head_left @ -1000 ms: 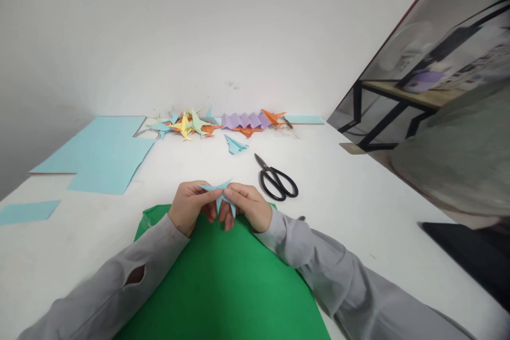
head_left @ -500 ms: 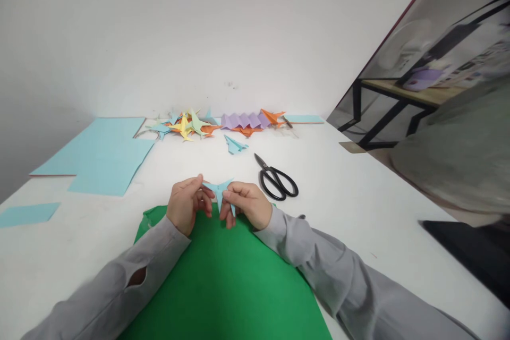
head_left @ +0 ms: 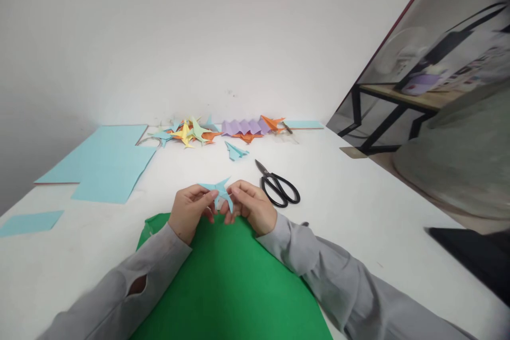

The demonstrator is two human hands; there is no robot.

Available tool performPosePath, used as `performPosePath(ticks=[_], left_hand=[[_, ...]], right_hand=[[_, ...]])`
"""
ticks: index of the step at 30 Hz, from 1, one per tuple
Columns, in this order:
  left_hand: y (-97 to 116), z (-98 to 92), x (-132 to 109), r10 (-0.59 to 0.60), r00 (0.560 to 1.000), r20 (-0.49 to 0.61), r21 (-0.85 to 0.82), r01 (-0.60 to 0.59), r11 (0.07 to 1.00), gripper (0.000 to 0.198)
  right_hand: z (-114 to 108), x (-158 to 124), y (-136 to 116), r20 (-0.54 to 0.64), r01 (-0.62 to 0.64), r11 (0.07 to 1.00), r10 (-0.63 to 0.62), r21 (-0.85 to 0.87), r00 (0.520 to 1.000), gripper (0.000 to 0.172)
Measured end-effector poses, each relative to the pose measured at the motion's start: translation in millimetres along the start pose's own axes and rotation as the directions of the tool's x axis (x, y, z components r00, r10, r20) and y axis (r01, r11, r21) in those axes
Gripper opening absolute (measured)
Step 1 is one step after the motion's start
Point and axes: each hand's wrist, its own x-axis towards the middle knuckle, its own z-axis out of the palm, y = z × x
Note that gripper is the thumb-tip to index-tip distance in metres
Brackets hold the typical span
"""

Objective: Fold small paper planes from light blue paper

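1. The left hand [head_left: 190, 213] and right hand [head_left: 252, 208] meet over the far edge of a green sheet [head_left: 227, 281] on the white worktop [head_left: 358, 207].
2. The fingers of both hands pinch a small light-blue paper plane [head_left: 217, 190], which is held up between them.
3. Black scissors [head_left: 280, 189] lie at 2 o'clock from the hands, near the right one.
4. A second plane [head_left: 235, 151] lies at 12 o'clock, with a pile of coloured folded shapes [head_left: 191, 133] beyond it by the wall.
5. Large blue sheets [head_left: 107, 162] lie at 10 o'clock, well apart from the hands.
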Motion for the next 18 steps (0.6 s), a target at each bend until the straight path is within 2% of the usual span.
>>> performPosePath(ticks=[5,10,18], left_hand=[[-2.9,-1.7,1.4,0.01,1.0,0.018,0.108,-0.011,0.994,0.022],[-4.0,-2.1,0.5,0.005,1.0,0.023,0.096,-0.007,0.995,0.024],[-1.4,0.6,-0.1,-0.03,0.998,0.047,0.092,0.025,0.995,0.025]], right_hand=[[1.4,1.5,0.1,-0.012,0.033,0.996,-0.034,-0.077,0.999,0.029],[1.8,-1.2,-1.8,0.055,-0.007,0.998,0.011,-0.063,0.998,0.029],[3.4,-2.0,-3.0,0.024,0.098,0.99,-0.096,-0.102,0.995,0.025]])
